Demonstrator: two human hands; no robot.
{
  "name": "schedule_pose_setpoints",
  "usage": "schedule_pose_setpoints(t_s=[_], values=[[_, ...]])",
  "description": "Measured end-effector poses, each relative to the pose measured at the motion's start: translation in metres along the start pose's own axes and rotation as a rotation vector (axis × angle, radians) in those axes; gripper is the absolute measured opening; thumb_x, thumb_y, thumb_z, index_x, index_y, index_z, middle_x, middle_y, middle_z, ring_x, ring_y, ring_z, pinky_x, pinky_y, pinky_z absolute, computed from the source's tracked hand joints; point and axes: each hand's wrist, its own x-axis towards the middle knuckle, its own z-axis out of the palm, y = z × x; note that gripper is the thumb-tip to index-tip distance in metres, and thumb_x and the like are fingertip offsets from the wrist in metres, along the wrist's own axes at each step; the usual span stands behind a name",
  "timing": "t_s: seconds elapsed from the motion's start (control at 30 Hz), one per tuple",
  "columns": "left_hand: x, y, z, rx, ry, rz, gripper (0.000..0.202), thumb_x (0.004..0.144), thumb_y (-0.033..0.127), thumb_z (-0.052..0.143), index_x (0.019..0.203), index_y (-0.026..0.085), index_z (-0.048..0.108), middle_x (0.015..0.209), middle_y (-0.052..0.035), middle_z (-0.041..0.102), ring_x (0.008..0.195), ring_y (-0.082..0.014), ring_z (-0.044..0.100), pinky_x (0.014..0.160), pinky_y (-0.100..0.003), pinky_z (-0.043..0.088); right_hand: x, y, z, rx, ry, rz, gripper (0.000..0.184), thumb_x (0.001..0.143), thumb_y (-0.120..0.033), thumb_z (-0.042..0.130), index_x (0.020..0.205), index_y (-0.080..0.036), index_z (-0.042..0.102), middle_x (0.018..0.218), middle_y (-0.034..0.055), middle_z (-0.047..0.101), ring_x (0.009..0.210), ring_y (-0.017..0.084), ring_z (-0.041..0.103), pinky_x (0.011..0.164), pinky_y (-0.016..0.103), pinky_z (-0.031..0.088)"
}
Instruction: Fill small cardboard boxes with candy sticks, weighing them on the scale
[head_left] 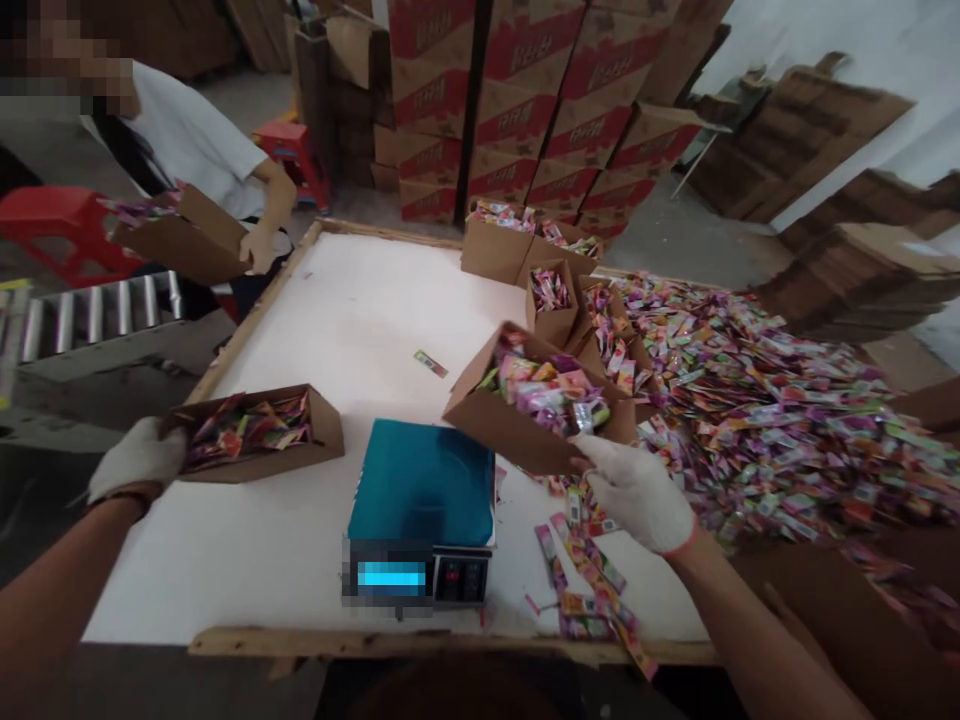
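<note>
Left box (289,456) sits near the scale (424,485), our left hand (139,462) grasping its end, perhaps steadying it. Our right hand (636,492) grips the right box (495,425), tilted mouth-up, likely keeping packets (555,388) in.

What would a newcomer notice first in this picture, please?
The big heap of colourful packets spreads over the right side of the table. Near the front edge stands a scale with a teal top; the gloved right hand holds a filled carton by its far right corner.
</note>
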Motion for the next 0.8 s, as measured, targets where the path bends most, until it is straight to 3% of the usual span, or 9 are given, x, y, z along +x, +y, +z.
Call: schedule_pose_setpoints(t_s=[0.07, 0.1, 0.17, 0.23, 0.33, 0.43, 0.53, 0.63, 0.8], values=[[-0.014, 0.008, -0.005, 0.050, 0.109, -0.058, 0.070, 0.082, 0.056, 0.063, 0.134, 0.009, 0.060, 0.139, -0.0219, 0.064, 0.139, -0.0482, 0.053, 0.112, -0.064, 0.044, 0.000, -0.032, -0.005, -0.040, -0.131, -0.165, 0.040, 0.087, -0.008, 0.049, 0.115, -0.023, 0.074, 0.104, 0.0074, 0.081, 0.095, 0.022, 0.075, 0.082, 0.028, 0.055], [-0.025, 0.012, -0.007, 0.040, 0.185, -0.018, 0.076, 0.083, 0.053, 0.061, 0.142, 0.006, 0.055, 0.147, -0.0231, 0.059, 0.143, -0.0459, 0.051, 0.116, -0.061, 0.042, 0.004, -0.048, -0.003, -0.065, -0.214, -0.235, 0.040, 0.088, -0.007, 0.049, 0.115, -0.022, 0.074, 0.103, 0.0080, 0.080, 0.095, 0.021, 0.074, 0.082, 0.028, 0.054], [-0.054, 0.020, -0.008, -0.034, 0.279, 0.174, 0.072, 0.085, 0.046, 0.057, 0.143, 0.004, 0.057, 0.146, -0.0216, 0.061, 0.140, -0.0404, 0.054, 0.119, -0.055, 0.040, 0.012, -0.077, 0.007, -0.108, -0.369, -0.342, 0.039, 0.092, -0.006, 0.049, 0.117, -0.021, 0.073, 0.102, 0.0088, 0.079, 0.095, 0.020, 0.073, 0.081, 0.026, 0.053], [-0.092, 0.025, -0.004, -0.172, 0.220, 0.324, 0.062, 0.085, 0.046, 0.056, 0.130, 0.007, 0.067, 0.128, -0.0174, 0.070, 0.124, -0.0350, 0.063, 0.114, -0.051, 0.046, 0.017, -0.099, 0.018, -0.134, -0.463, -0.383, 0.040, 0.095, -0.005, 0.048, 0.123, -0.021, 0.071, 0.106, 0.0097, 0.079, 0.098, 0.019, 0.073, 0.083, 0.026, 0.052], [-0.158, 0.030, 0.013, -0.430, -0.057, 0.338, 0.064, 0.084, 0.062, 0.057, 0.124, 0.013, 0.071, 0.103, -0.0119, 0.074, 0.099, -0.0294, 0.068, 0.100, -0.047, 0.054, 0.018, -0.111, 0.020, -0.139, -0.513, -0.352, 0.042, 0.093, -0.004, 0.050, 0.126, -0.020, 0.069, 0.112, 0.0105, 0.077, 0.102, 0.020, 0.072, 0.088, 0.028, 0.052], [-0.215, 0.036, 0.034, -0.568, -0.240, 0.316, 0.073, 0.083, 0.069, 0.058, 0.129, 0.014, 0.069, 0.109, -0.0145, 0.075, 0.095, -0.0292, 0.068, 0.092, -0.046, 0.055, 0.013, -0.108, -0.001, -0.011, -0.432, -0.403, 0.038, 0.087, -0.005, 0.054, 0.118, -0.019, 0.070, 0.111, 0.0090, 0.075, 0.105, 0.021, 0.070, 0.092, 0.030, 0.052], [-0.248, 0.043, 0.049, -0.715, -0.271, 0.305, 0.076, 0.085, 0.072, 0.056, 0.131, 0.013, 0.067, 0.126, -0.0188, 0.072, 0.098, -0.0289, 0.070, 0.089, -0.045, 0.057, 0.014, -0.102, -0.032, 0.180, -0.165, -0.461, 0.035, 0.087, -0.008, 0.051, 0.113, -0.022, 0.070, 0.107, 0.0067, 0.072, 0.101, 0.020, 0.068, 0.092, 0.031, 0.053], [-0.257, 0.049, 0.053, -0.830, -0.259, 0.270, 0.075, 0.085, 0.074, 0.056, 0.129, 0.014, 0.066, 0.132, -0.0191, 0.069, 0.092, -0.0249, 0.069, 0.081, -0.041, 0.058, 0.021, -0.102, -0.054, 0.274, 0.005, -0.517, 0.036, 0.085, -0.009, 0.049, 0.113, -0.021, 0.069, 0.105, 0.0073, 0.070, 0.100, 0.022, 0.068, 0.092, 0.032, 0.054], [-0.257, 0.050, 0.040, -0.851, -0.198, 0.264, 0.070, 0.085, 0.073, 0.058, 0.124, 0.015, 0.068, 0.122, -0.0160, 0.072, 0.087, -0.0215, 0.068, 0.072, -0.034, 0.057, 0.029, -0.117, -0.061, 0.269, 0.013, -0.543, 0.042, 0.083, -0.007, 0.050, 0.117, -0.022, 0.069, 0.107, 0.0065, 0.069, 0.101, 0.022, 0.067, 0.094, 0.033, 0.054]])
